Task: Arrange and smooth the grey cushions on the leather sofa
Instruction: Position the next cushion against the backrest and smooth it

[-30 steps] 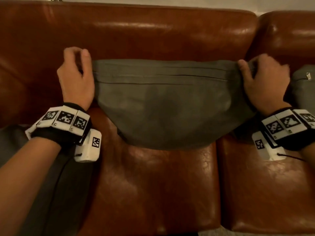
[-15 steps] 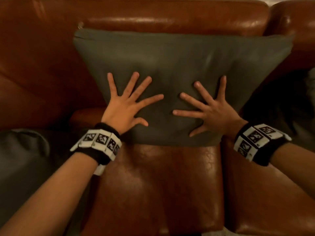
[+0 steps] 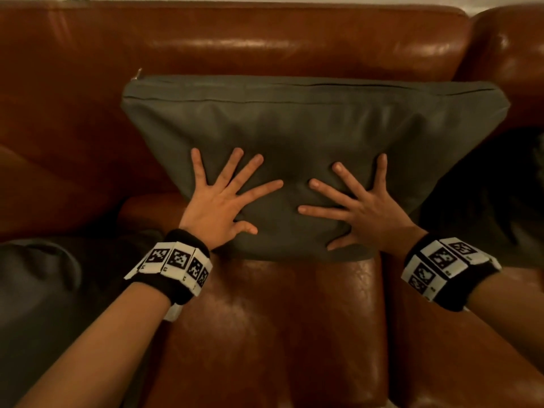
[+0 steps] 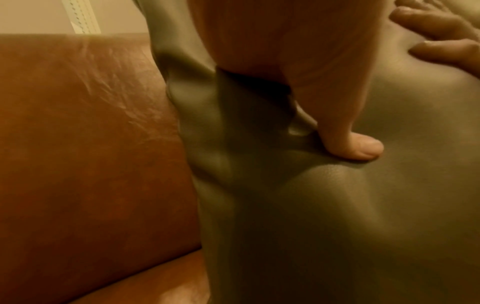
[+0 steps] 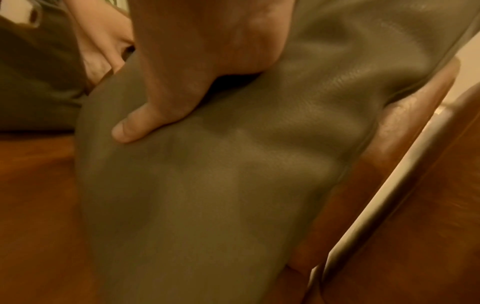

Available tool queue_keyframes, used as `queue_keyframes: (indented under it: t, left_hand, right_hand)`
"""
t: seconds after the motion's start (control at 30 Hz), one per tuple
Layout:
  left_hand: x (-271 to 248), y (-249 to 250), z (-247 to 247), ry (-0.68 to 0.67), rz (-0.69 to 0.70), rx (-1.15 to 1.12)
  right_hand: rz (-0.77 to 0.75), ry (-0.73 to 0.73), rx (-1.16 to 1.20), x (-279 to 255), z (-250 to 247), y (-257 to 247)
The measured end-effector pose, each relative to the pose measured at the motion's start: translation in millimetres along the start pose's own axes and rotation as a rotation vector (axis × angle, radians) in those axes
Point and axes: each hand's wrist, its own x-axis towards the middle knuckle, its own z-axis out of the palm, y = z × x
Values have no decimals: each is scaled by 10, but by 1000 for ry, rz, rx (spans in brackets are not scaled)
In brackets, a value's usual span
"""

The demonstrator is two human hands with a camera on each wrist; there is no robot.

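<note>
A grey cushion (image 3: 312, 125) leans upright against the backrest of the brown leather sofa (image 3: 265, 39), its zip seam along the top. My left hand (image 3: 223, 195) lies flat on its lower front, fingers spread wide. My right hand (image 3: 356, 198) lies flat beside it, fingers spread too. In the left wrist view the left thumb (image 4: 358, 148) presses a dent into the cushion (image 4: 337, 205). In the right wrist view the right thumb (image 5: 140, 125) presses on the cushion (image 5: 221, 185).
Another grey cushion (image 3: 32, 290) lies at the left on the seat. A dark shape (image 3: 497, 187) sits at the right against the backrest, too dim to tell. The sofa seat (image 3: 273, 334) stretches in front of the cushion.
One second ago both hands gripped the cushion's top corners. Then they let go and pressed flat on its front. Since then they have slid slightly lower on the cushion.
</note>
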Motion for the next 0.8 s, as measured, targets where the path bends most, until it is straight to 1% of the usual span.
queue_keyframes:
  t: [0.1, 0.13, 0.17, 0.23, 0.27, 0.33, 0.4, 0.5, 0.6, 0.63, 0.73, 0.8]
  left_hand:
    - [-42, 24, -9, -20, -5, -17]
    - [-41, 34, -3, -23, -8, -14]
    - [-40, 41, -2, -18, -12, -12]
    - [-49, 62, -40, 12, -34, -19]
    - [-68, 85, -68, 37, -57, -2]
    - [-161, 208, -72, 85, -112, 27]
    - [-245, 353, 25, 124, -128, 48]
    - [-187, 319, 262, 130, -115, 71]
    - [-93, 260, 286, 29, -130, 50]
    - [-111, 303, 258, 31, -127, 50]
    - [-292, 483, 175, 96, -155, -35]
    - [-314, 568, 79, 173, -195, -147]
  right_hand:
    - [56, 107, 104, -100, -162, -238]
    - [23, 151, 141, -110, -211, -373]
    - [-58, 178, 135, -79, -230, -488]
    - [-228, 146, 34, 98, -168, -562]
    - [-240, 125, -33, 223, -90, -521]
    - [-204, 91, -171, 416, 48, -335]
    - [-207, 14, -211, 473, 153, -193]
    - [-225, 80, -157, 392, 249, -313]
    - [-199, 59, -177, 364, 208, -360]
    - [-196, 74, -201, 367, 206, -337]
    - [-204, 100, -185, 319, 140, -365]
    - [-177, 170, -101, 233, 53, -487]
